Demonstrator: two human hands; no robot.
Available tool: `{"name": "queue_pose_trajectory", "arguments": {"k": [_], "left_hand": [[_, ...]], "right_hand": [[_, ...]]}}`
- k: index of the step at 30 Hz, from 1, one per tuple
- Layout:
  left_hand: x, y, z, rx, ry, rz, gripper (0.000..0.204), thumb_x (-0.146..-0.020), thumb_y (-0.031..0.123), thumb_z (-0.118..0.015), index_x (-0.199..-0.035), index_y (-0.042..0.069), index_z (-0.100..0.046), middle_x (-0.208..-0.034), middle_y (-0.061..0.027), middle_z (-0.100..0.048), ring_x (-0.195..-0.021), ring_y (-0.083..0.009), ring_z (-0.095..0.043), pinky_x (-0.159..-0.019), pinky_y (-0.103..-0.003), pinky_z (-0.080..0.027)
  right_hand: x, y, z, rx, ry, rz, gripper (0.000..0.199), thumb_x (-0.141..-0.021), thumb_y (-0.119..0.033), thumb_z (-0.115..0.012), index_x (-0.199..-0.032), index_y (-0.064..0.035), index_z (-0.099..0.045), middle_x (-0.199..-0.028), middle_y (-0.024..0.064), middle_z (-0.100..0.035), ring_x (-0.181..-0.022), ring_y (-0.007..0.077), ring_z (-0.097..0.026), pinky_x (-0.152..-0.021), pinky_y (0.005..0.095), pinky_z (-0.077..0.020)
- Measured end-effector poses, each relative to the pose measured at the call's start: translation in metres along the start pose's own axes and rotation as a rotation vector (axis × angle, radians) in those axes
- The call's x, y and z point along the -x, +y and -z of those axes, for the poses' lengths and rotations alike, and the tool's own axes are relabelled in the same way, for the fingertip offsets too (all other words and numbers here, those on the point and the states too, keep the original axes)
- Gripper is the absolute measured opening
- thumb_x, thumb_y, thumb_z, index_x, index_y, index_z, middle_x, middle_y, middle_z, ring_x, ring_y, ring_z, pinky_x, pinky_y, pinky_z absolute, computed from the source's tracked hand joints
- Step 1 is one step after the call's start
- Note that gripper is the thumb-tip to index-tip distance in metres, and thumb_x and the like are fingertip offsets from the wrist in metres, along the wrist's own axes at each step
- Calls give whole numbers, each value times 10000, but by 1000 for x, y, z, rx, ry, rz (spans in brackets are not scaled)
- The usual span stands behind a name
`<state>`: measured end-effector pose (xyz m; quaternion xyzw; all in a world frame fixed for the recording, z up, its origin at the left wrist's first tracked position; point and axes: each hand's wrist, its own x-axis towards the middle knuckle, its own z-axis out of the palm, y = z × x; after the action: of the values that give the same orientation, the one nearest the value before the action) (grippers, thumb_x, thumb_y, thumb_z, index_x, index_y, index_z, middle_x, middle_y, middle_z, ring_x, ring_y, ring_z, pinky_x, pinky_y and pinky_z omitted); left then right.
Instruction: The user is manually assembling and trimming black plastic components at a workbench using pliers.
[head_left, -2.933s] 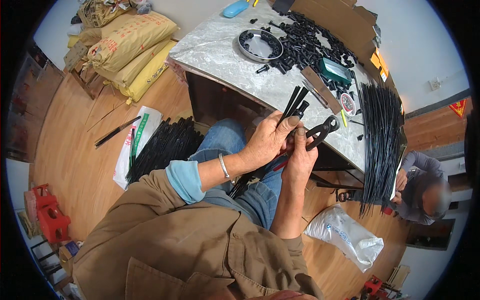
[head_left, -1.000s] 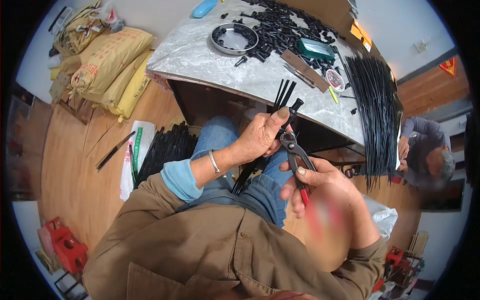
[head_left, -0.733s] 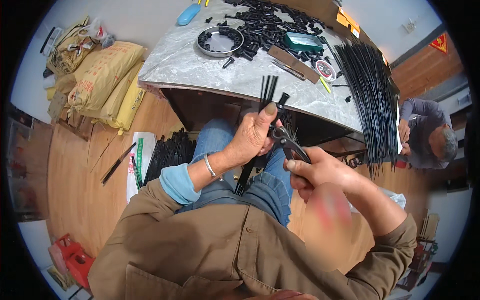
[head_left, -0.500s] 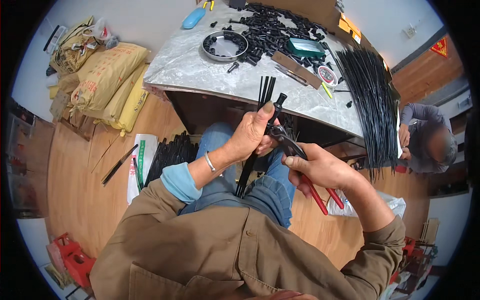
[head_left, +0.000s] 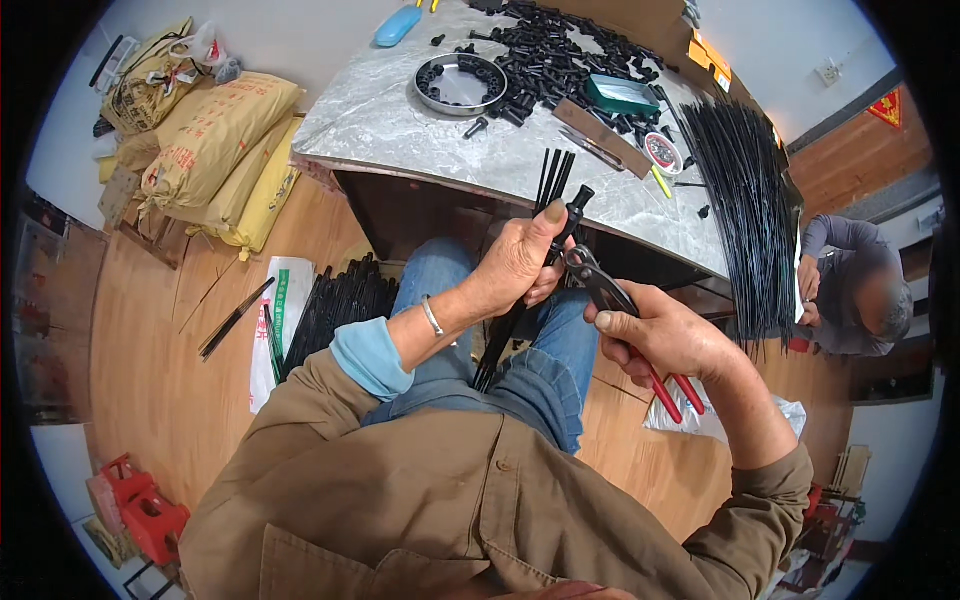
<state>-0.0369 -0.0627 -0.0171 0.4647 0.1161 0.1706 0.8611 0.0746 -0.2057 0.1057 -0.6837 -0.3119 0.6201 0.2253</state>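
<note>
My left hand (head_left: 525,262) is closed around a bundle of thin black rods (head_left: 556,178), whose tops stick up above the thumb while their lower ends run down between my knees. A black tubular fitting (head_left: 578,203) with a rounded head is in the same grip, tilted to the right, thumb against it. In my right hand (head_left: 665,332) is a pair of pincers (head_left: 606,287) with dark jaws and red handles. The jaws are beside the lower part of the fitting, close to my left fingers. What lies between them is too small to tell.
Ahead stands a grey marble-patterned table (head_left: 380,130) with a heap of black fittings (head_left: 540,50), a round metal tray (head_left: 420,95), a green box (head_left: 620,95) and long black rods (head_left: 735,220). Sacks (head_left: 225,140) lie at left. A person (head_left: 860,280) sits at right.
Both hands, with the bundle and pincers, have shifted slightly right in view. The pincers' red handles are a little closer together. The table and surroundings have shifted slightly too.
</note>
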Motion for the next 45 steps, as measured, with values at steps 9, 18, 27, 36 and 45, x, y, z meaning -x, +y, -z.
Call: {"name": "queue_pose_trajectory", "arguments": {"k": [9, 18, 27, 36, 45], "left_hand": [[-4, -3, 2, -6, 55, -7, 644, -875, 679, -420, -805, 50, -537, -469, 45, -346, -370, -64, -357, -348, -214, -293], [-45, -24, 25, -190, 417, -178, 467, -942, 457, -516, -954, -5, -573, -575, 40, -420, -429, -51, -378, -375, -212, -310], [-55, 2, -10, -325, 224, -168, 286, -880, 293, -665, -774, 92, -492, -563, 18, -455, -420, -72, -437, -380, -226, -351], [-47, 104, -74, -498, -162, -272, 246, -832, 242, -690, -774, 76, -518, -494, 25, -449, -374, -63, -393, -358, -222, -299], [-38, 177, -67, -421, 43, -671, 352, -927, 390, -570, -759, 92, -485, -542, 39, -377, -394, -52, -355, -361, -202, -286]], "right_hand": [[-33, 28, -29, -159, 233, 76, 77, -976, -147, -476, -1013, -90, -438, -619, -34, -386, -436, 54, -323, -376, 227, -274], [-117, 54, 25, 753, 740, 406, 391, -900, -371, -556, -991, -7, -444, -805, 261, -622, -838, 443, -598, -695, 501, -455], [-157, 69, 110, 1032, 1204, 466, 532, -779, -514, -651, -906, -9, -543, -761, 185, -635, -709, 351, -657, -617, 450, -514], [-162, 76, 106, 996, 1530, 799, 424, -679, -395, -749, -882, -57, -592, -898, 109, -580, -880, 277, -558, -706, 441, -425], [-144, 131, -56, -101, 226, 879, 321, -883, -278, -620, -1049, -4, -634, -932, 127, -657, -861, 219, -639, -753, 350, -511]]}}
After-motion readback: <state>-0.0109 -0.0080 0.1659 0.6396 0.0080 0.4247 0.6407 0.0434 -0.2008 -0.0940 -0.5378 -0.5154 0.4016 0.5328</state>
